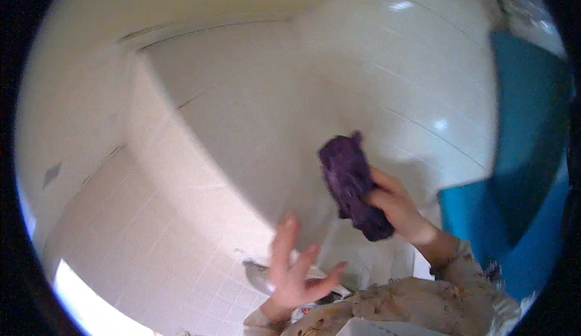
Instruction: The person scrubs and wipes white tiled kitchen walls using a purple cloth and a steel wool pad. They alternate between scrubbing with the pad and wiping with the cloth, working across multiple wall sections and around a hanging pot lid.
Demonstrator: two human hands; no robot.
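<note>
A crumpled dark purple cloth point(347, 181) hangs bunched up near the middle of the view. My right hand point(399, 209) grips it along its right side, with the thumb and fingers closed on the fabric. Below and to the left, my left hand point(297, 268) is raised with its fingers apart and nothing in them. Behind that hand shows a blurred grey, shiny object point(258, 274), too unclear to name. Both forearms wear brownish patterned sleeves point(408, 299).
Pale tiled wall point(408, 91) spans the upper right. A light-coloured ledge or partition edge point(199, 168) runs diagonally on the left, beside more tiles point(181, 240). Teal-blue panels point(526, 154) stand at the right. A bright white area point(95, 304) glares at lower left.
</note>
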